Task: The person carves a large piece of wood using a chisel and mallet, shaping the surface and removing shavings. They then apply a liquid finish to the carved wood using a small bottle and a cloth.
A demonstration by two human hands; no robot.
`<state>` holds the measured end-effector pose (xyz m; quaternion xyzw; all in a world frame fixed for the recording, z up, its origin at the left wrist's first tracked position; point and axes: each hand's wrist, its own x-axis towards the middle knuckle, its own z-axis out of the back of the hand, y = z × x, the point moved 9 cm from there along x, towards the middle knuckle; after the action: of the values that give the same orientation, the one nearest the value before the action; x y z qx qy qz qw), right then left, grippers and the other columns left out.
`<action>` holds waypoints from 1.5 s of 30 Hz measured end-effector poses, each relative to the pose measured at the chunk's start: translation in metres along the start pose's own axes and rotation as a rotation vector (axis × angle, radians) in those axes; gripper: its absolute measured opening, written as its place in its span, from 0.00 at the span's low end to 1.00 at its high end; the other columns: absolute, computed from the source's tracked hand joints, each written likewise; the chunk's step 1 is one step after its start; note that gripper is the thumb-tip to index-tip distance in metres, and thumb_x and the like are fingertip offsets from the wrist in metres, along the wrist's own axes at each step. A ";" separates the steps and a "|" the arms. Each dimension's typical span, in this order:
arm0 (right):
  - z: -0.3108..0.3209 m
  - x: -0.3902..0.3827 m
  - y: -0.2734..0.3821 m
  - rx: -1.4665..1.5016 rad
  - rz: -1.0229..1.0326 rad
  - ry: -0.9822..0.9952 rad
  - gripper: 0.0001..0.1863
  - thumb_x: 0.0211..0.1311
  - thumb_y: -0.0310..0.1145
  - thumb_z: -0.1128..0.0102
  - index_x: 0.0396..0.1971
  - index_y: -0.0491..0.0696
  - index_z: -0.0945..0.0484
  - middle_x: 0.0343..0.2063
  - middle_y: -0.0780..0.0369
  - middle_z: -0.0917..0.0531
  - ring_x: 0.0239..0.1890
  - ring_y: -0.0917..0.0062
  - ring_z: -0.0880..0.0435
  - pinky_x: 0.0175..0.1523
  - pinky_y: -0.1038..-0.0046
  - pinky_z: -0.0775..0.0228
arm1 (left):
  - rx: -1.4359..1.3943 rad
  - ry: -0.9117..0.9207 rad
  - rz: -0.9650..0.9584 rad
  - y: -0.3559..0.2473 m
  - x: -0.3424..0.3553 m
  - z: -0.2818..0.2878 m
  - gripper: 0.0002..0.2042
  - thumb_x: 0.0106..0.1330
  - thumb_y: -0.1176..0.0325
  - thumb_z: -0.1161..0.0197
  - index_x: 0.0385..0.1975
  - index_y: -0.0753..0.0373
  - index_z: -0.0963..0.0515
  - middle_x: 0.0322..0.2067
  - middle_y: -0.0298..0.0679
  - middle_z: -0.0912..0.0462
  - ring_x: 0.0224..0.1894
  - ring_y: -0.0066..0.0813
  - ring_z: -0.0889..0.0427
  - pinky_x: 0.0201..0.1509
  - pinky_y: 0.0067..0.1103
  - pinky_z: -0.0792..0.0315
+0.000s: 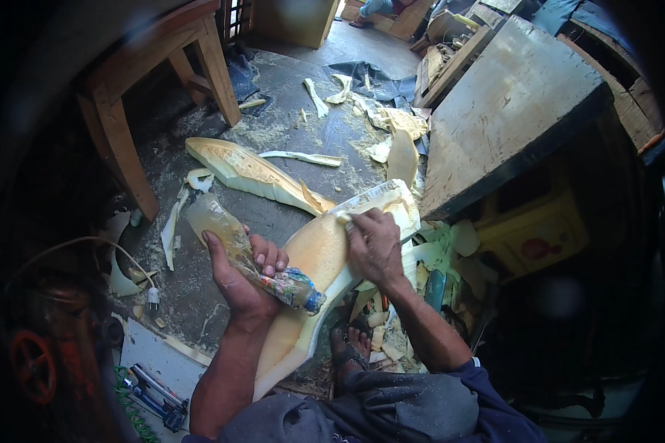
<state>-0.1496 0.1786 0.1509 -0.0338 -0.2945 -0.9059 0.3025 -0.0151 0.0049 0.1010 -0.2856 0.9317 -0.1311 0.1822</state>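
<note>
Across my lap and out in front of me lies a long moulded foam seat cushion [318, 247], tan on top with pale cut sides. My left hand [247, 284] is wrapped round a clear plastic bottle [225, 229] with cloudy, yellowish contents, held tilted above the cushion's left side. Its blue cap [315, 301] points down to the right. Fingers pinched, my right hand [377, 247] rests at the cushion's far part on a small pale piece [343, 218], which looks like a foam scrap. The hand hides most of that piece.
Another cut foam slab [255, 173] lies on the dusty floor among pale offcuts. A wooden stool [214, 74] stands far left, a worn grey block [510, 103] at right above a yellow crate [536, 229]. A white plug [153, 297] and an air gun [155, 399] are at near left.
</note>
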 end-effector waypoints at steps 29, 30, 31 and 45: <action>0.000 -0.026 0.078 0.505 0.112 0.258 0.38 0.67 0.32 0.31 0.73 0.43 0.37 0.53 0.52 0.22 0.57 0.67 0.20 0.64 0.65 0.30 | -0.140 0.188 0.031 -0.022 0.006 -0.022 0.30 0.76 0.36 0.50 0.54 0.62 0.28 0.37 0.41 0.22 0.45 0.38 0.21 0.63 0.40 0.30; -0.001 -0.027 0.090 0.510 0.193 0.296 0.43 0.64 0.31 0.28 0.76 0.44 0.40 0.56 0.51 0.22 0.59 0.67 0.21 0.67 0.64 0.31 | -0.139 0.224 0.007 -0.023 0.003 -0.027 0.29 0.76 0.37 0.49 0.54 0.61 0.28 0.39 0.42 0.21 0.48 0.40 0.21 0.66 0.42 0.31; -0.011 -0.028 0.087 0.457 0.102 0.410 0.54 0.59 0.31 0.24 0.79 0.45 0.52 0.60 0.47 0.21 0.66 0.63 0.22 0.71 0.58 0.34 | -0.118 0.192 -0.009 -0.023 0.002 -0.026 0.28 0.76 0.38 0.47 0.54 0.61 0.28 0.41 0.42 0.21 0.50 0.41 0.21 0.68 0.43 0.32; -0.035 -0.074 0.102 0.770 -0.050 0.526 0.43 0.68 0.30 0.32 0.77 0.43 0.46 0.56 0.55 0.21 0.56 0.75 0.20 0.66 0.69 0.30 | -0.015 -0.099 -0.186 -0.075 0.017 0.028 0.22 0.79 0.42 0.49 0.40 0.58 0.28 0.17 0.27 0.38 0.19 0.19 0.36 0.29 0.23 0.32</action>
<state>-0.0276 0.1324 0.1565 0.3188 -0.5232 -0.7155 0.3357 0.0196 -0.0694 0.0977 -0.3783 0.8919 -0.1264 0.2132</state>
